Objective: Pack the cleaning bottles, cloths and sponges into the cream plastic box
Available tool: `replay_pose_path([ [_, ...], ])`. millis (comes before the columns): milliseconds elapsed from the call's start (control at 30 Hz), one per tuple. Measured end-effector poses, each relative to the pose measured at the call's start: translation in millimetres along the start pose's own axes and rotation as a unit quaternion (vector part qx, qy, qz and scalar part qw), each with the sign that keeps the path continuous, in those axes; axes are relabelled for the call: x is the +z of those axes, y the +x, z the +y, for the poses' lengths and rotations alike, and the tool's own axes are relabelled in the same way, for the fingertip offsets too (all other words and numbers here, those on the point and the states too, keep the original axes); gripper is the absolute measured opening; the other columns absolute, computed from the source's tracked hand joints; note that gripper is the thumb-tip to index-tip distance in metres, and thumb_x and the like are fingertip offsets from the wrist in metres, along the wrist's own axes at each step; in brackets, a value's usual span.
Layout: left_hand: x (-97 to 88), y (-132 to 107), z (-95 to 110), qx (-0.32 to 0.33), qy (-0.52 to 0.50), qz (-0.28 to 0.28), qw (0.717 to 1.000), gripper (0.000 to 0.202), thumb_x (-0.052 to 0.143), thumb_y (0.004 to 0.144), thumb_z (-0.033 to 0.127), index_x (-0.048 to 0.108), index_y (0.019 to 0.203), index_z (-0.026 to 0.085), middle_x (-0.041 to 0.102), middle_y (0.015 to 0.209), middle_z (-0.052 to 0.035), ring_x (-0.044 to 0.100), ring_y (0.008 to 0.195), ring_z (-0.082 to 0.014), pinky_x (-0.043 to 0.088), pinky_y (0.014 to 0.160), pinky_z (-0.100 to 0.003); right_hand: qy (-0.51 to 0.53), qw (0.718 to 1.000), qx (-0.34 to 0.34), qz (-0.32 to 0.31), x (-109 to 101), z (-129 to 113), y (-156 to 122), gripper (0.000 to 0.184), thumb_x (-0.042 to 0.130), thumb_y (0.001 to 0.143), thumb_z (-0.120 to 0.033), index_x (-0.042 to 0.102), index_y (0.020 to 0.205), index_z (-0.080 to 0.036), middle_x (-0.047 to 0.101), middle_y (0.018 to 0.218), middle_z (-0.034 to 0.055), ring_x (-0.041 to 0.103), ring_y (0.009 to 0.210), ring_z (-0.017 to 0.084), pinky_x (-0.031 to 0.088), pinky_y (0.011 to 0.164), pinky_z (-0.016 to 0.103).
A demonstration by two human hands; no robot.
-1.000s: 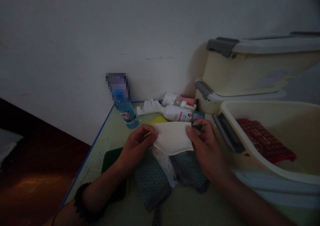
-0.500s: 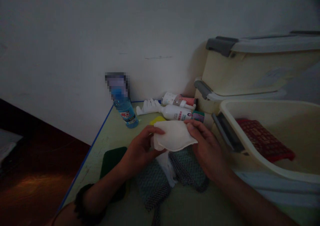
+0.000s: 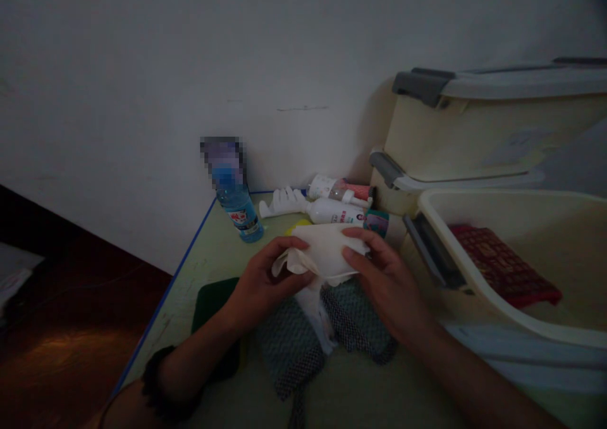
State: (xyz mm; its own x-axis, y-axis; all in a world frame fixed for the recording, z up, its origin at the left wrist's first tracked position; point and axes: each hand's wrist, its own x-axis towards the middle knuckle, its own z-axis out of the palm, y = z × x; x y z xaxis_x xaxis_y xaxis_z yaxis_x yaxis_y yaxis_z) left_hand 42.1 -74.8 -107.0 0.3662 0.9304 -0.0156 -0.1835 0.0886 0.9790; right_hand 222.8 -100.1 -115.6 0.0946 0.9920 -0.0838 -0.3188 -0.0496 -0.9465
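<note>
Both hands hold a white folded fabric piece [image 3: 327,248] above the table, with a thin edge and a loose, curled flap at its left end. My left hand [image 3: 265,280] pinches that flap and the left side between thumb and fingers. At the right end, my right hand [image 3: 389,283] grips it with the thumb in front and fingers along the top. Beneath the hands lie grey-green patterned cloths [image 3: 289,340] with dotted borders, and a white strip [image 3: 315,315] between them. A dark green pad [image 3: 213,296] is partly hidden by my left forearm.
A blue liquid bottle [image 3: 241,214] stands at the back left. A white glove [image 3: 283,202], a white pump bottle [image 3: 332,211] and a clear bottle [image 3: 327,186] lie by the wall. At right, an open cream bin [image 3: 427,204] holds a red patterned packet [image 3: 502,264]; lidded bins [image 3: 474,138] stand behind.
The left end of the white fabric piece has been pulled into a loose, curled flap. My right thumb and fingers have shifted slightly left along it. Other things stay in place.
</note>
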Motion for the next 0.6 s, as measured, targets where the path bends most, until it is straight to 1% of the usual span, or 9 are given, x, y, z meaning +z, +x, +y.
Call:
replay_pose_path([
  [67, -0.7, 0.8, 1.5, -0.013, -0.054, -0.023, 0.998, 0.034, 0.069, 0.066, 0.012, 0.066, 0.098, 0.021, 0.066, 0.095, -0.0028, 0.059, 0.081, -0.0166, 0.048, 0.068, -0.024, 0.011, 1.000, 0.011, 0.019, -0.1, -0.3, 0.8, 0.025, 0.068, 0.075, -0.031, 0.060, 0.099, -0.029, 0.065, 0.086, -0.0020, 0.059, 0.079, 0.017, 0.046, 0.069, 0.030],
  [133, -0.7, 2.2, 4.0, -0.032, -0.137, -0.045, 0.989, 0.032, 0.062, 0.068, 0.018, 0.069, 0.099, 0.016, 0.066, 0.103, -0.0066, 0.058, 0.089, -0.0208, 0.050, 0.073, -0.028, 0.025, 0.999, 0.016, 0.033, 0.1, -1.6, 1.0, 0.026, 0.068, 0.075, -0.031, 0.059, 0.100, -0.029, 0.065, 0.086, -0.0020, 0.060, 0.079, 0.017, 0.046, 0.069, 0.030],
  [167, -0.5, 2.9, 5.6, -0.044, -0.174, -0.051, 0.982, 0.032, 0.058, 0.069, 0.020, 0.071, 0.097, 0.015, 0.066, 0.104, -0.0076, 0.059, 0.090, -0.0218, 0.051, 0.074, -0.030, 0.033, 0.999, 0.018, 0.035, 0.3, -2.3, 0.8, 0.025, 0.067, 0.075, -0.031, 0.059, 0.099, -0.029, 0.066, 0.087, -0.0019, 0.060, 0.079, 0.017, 0.046, 0.070, 0.030],
  [233, 0.0, 4.1, 8.5, -0.062, -0.215, -0.053, 0.973, 0.029, 0.053, 0.071, 0.018, 0.074, 0.092, 0.013, 0.069, 0.102, -0.0079, 0.060, 0.089, -0.0213, 0.052, 0.074, -0.030, 0.048, 0.998, 0.023, 0.037, 0.7, -3.5, 0.3, 0.024, 0.067, 0.075, -0.030, 0.059, 0.098, -0.029, 0.066, 0.088, -0.0018, 0.061, 0.079, 0.016, 0.046, 0.071, 0.030],
  [333, 0.0, 4.4, 9.2, -0.067, -0.220, -0.053, 0.972, 0.027, 0.054, 0.073, 0.009, 0.074, 0.090, 0.015, 0.071, 0.098, -0.0060, 0.063, 0.087, -0.0193, 0.053, 0.074, -0.028, 0.048, 0.998, 0.026, 0.035, 1.0, -3.6, -0.3, 0.024, 0.068, 0.075, -0.030, 0.059, 0.097, -0.028, 0.067, 0.088, -0.0015, 0.062, 0.078, 0.016, 0.046, 0.069, 0.030],
  [433, -1.5, 4.0, 4.1, -0.060, -0.201, -0.066, 0.976, 0.024, 0.061, 0.076, 0.010, 0.073, 0.096, 0.018, 0.073, 0.094, -0.0045, 0.065, 0.083, -0.0169, 0.054, 0.073, -0.026, 0.033, 0.999, 0.017, 0.036, 0.4, -1.7, 0.4, 0.025, 0.068, 0.074, -0.031, 0.059, 0.098, -0.028, 0.067, 0.087, -0.0016, 0.062, 0.078, 0.017, 0.047, 0.067, 0.030],
  [533, -4.0, 4.5, -3.5, -0.020, -0.170, -0.094, 0.981, 0.024, 0.066, 0.078, 0.013, 0.069, 0.101, 0.019, 0.073, 0.093, -0.0034, 0.066, 0.080, -0.0137, 0.054, 0.071, -0.022, 0.025, 0.999, 0.010, 0.039, -0.3, 0.1, 1.3, 0.027, 0.069, 0.073, -0.032, 0.060, 0.098, -0.028, 0.067, 0.083, -0.0025, 0.061, 0.075, 0.016, 0.046, 0.066, 0.028],
  [600, -5.9, 5.7, -7.8, 0.001, -0.144, -0.097, 0.985, 0.027, 0.068, 0.076, 0.010, 0.067, 0.101, 0.020, 0.072, 0.095, -0.0026, 0.066, 0.081, -0.0130, 0.053, 0.071, -0.021, 0.019, 0.999, 0.005, 0.040, -0.2, 0.3, 1.3, 0.026, 0.070, 0.073, -0.031, 0.061, 0.097, -0.027, 0.067, 0.081, -0.0027, 0.059, 0.072, 0.014, 0.046, 0.063, 0.026],
])
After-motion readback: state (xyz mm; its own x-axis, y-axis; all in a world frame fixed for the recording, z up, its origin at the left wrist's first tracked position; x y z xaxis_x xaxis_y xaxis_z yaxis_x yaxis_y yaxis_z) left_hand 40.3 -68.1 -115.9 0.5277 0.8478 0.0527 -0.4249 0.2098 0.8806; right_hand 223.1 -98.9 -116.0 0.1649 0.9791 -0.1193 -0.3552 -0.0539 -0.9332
